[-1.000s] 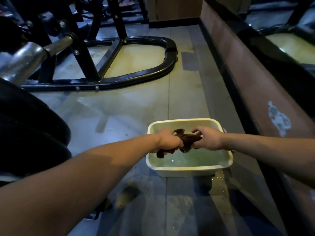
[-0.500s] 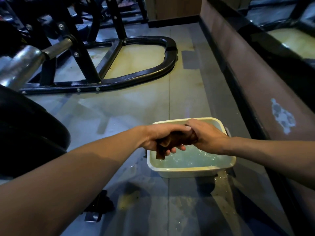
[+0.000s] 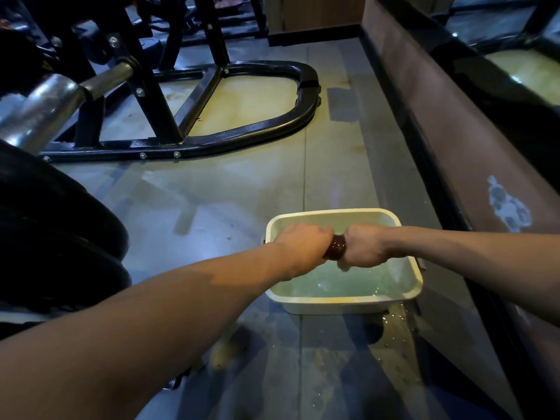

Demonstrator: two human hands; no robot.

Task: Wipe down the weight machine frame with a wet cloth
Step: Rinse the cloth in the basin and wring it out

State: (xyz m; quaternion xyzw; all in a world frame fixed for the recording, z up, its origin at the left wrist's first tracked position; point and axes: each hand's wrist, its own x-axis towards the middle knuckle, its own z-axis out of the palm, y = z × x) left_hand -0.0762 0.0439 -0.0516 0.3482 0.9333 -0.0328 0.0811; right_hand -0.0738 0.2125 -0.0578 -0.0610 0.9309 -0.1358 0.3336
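Observation:
A dark brown wet cloth is twisted tight between my two fists, held over a white plastic tub of water on the floor. My left hand grips one end and my right hand grips the other; only a short glossy band of cloth shows between them. The black weight machine frame lies on the floor beyond, up and left of the tub, with its curved base tube and upright struts.
A chrome bar sleeve juts in at the left above stacked black weight plates. A brown low wall runs along the right. Water drops spot the floor beside the tub.
My hands have closed into fists and wrung the cloth into a tight roll; the loose hanging end from a second ago is now gathered inside my grip.

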